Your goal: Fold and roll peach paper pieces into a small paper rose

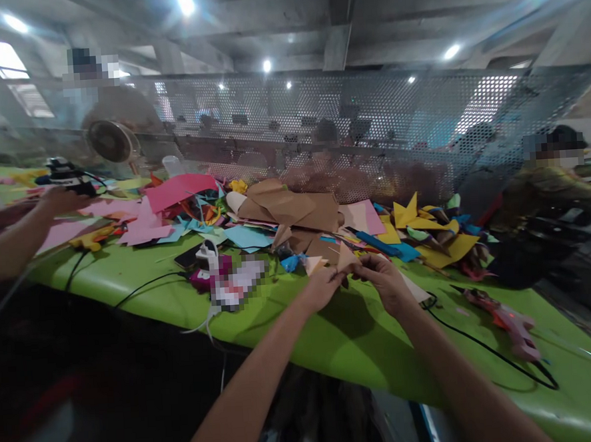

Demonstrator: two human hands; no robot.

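Both my hands meet over the green table (262, 323), near the middle. My left hand (324, 288) pinches the lower left of a small peach paper piece (346, 258), which comes to a point at the top. On its right side, the fingers of my right hand (383, 281) are closed on the same piece. Behind it lie brown paper sheets (295, 211) and a crumpled blue scrap (292, 262). A pale paper (416, 288) lies partly behind my right wrist.
A pink glue gun (512, 324) with a black cable lies at right. Yellow paper stars (412, 214) stand behind. At left are a power strip (211, 273), a blurred-out phone (242, 281), pink sheets (178, 190) and another person's hand (64, 198). A perforated screen (280, 128) crosses the back.
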